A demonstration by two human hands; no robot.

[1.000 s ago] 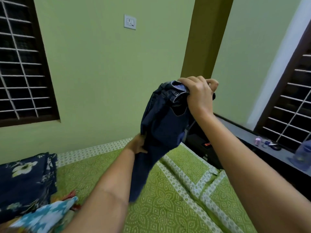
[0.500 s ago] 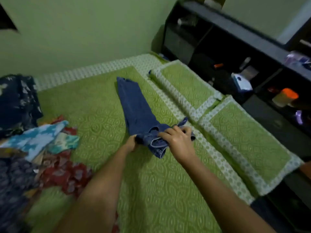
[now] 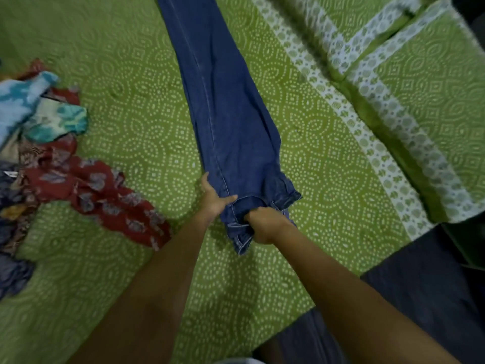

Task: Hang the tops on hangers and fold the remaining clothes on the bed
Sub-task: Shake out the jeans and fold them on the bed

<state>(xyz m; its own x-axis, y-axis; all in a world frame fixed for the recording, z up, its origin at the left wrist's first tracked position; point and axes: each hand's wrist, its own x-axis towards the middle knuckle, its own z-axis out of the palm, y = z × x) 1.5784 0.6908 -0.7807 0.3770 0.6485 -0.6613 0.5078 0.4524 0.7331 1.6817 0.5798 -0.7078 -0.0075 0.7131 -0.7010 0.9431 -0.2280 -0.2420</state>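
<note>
A pair of dark blue jeans (image 3: pixel 223 101) lies stretched lengthwise on the green patterned bed (image 3: pixel 136 132), legs running away from me and waistband nearest. My left hand (image 3: pixel 214 197) pinches the left edge of the waistband, thumb on top of the denim. My right hand (image 3: pixel 262 225) grips the bunched right part of the waistband with curled fingers. At the left lies a pile of loose clothes: a red floral garment (image 3: pixel 105 195) and a light blue and teal patterned one (image 3: pixel 39 106).
Two green pillows with white borders (image 3: pixel 409 95) lie along the right side of the bed. The bed's near right corner drops off to a dark floor (image 3: pixel 425 298). More dark clothing (image 3: pixel 10 271) sits at the far left edge.
The jeans went from held up in the air to laid flat and stretched on the bed. The view has tilted down and closer, with both hands still at the waistband.
</note>
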